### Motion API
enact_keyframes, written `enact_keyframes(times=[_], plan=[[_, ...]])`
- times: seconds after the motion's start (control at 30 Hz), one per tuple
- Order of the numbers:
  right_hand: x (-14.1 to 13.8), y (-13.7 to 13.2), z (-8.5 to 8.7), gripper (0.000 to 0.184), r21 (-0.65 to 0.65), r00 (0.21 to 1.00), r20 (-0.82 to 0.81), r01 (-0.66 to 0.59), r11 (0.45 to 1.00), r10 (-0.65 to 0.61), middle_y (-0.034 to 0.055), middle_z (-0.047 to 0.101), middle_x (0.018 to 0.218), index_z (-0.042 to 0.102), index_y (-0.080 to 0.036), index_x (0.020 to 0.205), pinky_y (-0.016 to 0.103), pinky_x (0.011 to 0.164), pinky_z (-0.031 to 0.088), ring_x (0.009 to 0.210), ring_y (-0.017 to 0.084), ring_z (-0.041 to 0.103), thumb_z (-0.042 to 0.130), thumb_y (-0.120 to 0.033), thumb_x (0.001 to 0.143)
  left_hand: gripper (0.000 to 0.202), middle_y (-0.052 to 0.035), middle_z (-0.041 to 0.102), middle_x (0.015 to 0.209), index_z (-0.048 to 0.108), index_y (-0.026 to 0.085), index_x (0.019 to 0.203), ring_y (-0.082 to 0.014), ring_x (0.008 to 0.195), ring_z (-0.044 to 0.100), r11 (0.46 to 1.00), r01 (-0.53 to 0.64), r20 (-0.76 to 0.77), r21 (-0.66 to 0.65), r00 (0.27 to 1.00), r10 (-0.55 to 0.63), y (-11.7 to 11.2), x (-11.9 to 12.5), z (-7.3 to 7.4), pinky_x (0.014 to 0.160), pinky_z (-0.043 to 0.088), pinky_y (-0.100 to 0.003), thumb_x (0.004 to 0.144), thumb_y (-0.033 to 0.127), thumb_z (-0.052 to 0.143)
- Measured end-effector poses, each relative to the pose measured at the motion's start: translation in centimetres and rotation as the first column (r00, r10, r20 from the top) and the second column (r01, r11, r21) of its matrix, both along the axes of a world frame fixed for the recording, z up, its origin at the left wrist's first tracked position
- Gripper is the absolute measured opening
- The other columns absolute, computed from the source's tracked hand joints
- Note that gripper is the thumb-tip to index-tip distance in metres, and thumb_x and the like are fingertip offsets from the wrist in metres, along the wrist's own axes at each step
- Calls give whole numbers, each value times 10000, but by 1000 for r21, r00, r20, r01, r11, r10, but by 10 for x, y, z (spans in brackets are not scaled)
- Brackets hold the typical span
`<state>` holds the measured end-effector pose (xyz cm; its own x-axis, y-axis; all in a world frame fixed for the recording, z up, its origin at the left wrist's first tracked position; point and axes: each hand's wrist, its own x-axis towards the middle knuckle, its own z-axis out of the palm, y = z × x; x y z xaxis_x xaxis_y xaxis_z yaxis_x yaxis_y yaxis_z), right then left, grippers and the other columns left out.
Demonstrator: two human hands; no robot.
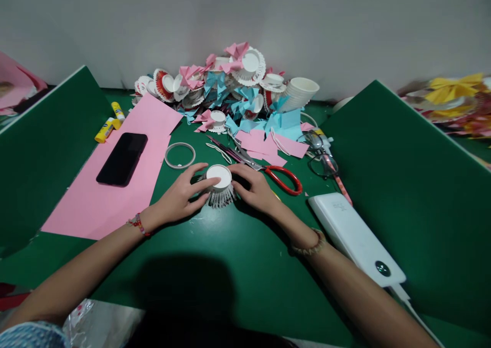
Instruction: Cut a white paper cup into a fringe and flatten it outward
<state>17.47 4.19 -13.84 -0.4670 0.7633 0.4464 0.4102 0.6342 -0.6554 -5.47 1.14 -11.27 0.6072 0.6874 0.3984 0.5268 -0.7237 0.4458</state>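
A white paper cup (pixel 219 178) stands bottom-up on the green table, its wall cut into thin strips that splay outward. My left hand (pixel 188 190) holds the cup from the left, one finger lying on its round base. From the right, my right hand (pixel 253 185) grips the cup's side with bent fingers. Just beyond the right hand lie scissors with red handles (pixel 284 179), blades pointing away to the left. A grey-white ring, perhaps a tape roll (pixel 180 155), rests beyond the left hand.
A black phone (pixel 121 158) lies on pink paper (pixel 86 210), with yellow glue sticks (pixel 107 129) nearby. Behind are cut cups with paper bows (pixel 217 89) and stacked cups (pixel 301 93). Glasses (pixel 323 165) and a white power bank (pixel 356 238) are at right, by a green partition (pixel 414 194).
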Motion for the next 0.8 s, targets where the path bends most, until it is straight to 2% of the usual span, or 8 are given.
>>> enact_keyframes(times=[0.23, 0.33, 0.6, 0.8], plan=[[-1, 0, 1, 210, -20, 999, -22, 33, 999, -33, 94, 688, 986, 605, -192, 926, 403, 858, 494, 943, 220, 636, 449, -118, 806, 359, -180, 413, 1336, 548, 202, 1230, -284, 1258, 456, 992, 41, -83, 115, 996, -31, 0, 0, -1, 985, 476, -492, 873, 190, 510], [0, 0, 1, 214, -20, 999, -9, 53, 998, -53, 97, 682, 935, 596, -182, 895, 396, 837, 497, 903, 217, 636, 425, -89, 806, 355, -185, 444, 1312, 549, 195, 1227, -280, 1230, 476, 991, 45, -101, 127, 994, -32, -2, 1, 0, 955, 489, -484, 874, 198, 507], [-1, -1, 0, 421, 22, 998, 63, -14, 1000, 13, 101, 677, 1101, 582, -186, 1096, 417, 904, 461, 1028, 227, 598, 387, -18, 763, 331, -171, 492, 1265, 570, 198, 1203, -250, 1180, 515, 992, 40, -86, 118, 996, -29, -4, 1, 0, 931, 500, -445, 880, 200, 497], [1, 1, -3, 377, 56, 997, 78, 14, 998, -19, 107, 673, 1042, 597, -183, 1020, 418, 897, 449, 1015, 236, 588, 363, -16, 777, 340, -197, 488, 1298, 557, 184, 1204, -284, 1189, 509, 973, 74, -174, 217, 984, -36, -7, 1, 4, 902, 503, -457, 869, 233, 526]])
